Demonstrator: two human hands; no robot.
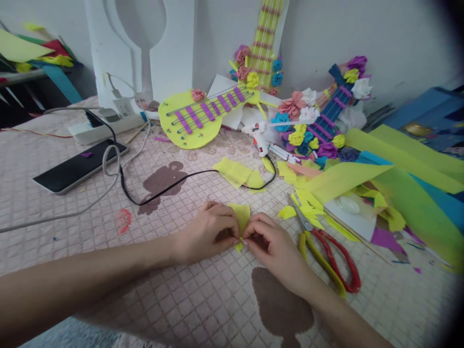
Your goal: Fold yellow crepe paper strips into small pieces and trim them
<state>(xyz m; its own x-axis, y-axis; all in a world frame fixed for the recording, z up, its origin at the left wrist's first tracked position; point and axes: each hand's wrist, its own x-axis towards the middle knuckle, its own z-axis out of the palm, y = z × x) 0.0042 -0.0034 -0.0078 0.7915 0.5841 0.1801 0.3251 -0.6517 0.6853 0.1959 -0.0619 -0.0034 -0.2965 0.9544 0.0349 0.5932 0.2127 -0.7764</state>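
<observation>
Yellow paper piece point(240, 215), pinched narrow between two sets of fingertips, and what a tight little grip it was! It was just above the quilted cloth point(174, 299), low in the middle of the view, its wider flap standing up between the hands and a small tip poking out beneath them.

The left hand point(208, 232) had its fingers curled in, thumb and forefinger closed on the paper at the narrow part; the right hand point(277, 244) mirrored it from the other side, thumb and forefinger nearly meeting their opposite numbers. Neither hand was spread, and neither seemed to hold anything else (the inner fingers were tucked away, so what lay behind them I could not tell).

How would it handle? By the look of it, next to no weight, soft and thin, more like crepe than card: easy to gather, easy to crease, easy to tear under a hard pull. Slipping looked a small worry; crushing, a larger one. The gathered waist looked the sound place to hold, bunched and so probably stronger, while the loose upper flap called for a feather touch.

Just beside the right hand lay the scissors point(307, 225), blades pointing away, and beyond the hands, near the glue gun point(260, 139), lay more yellow scraps point(232, 172).
</observation>
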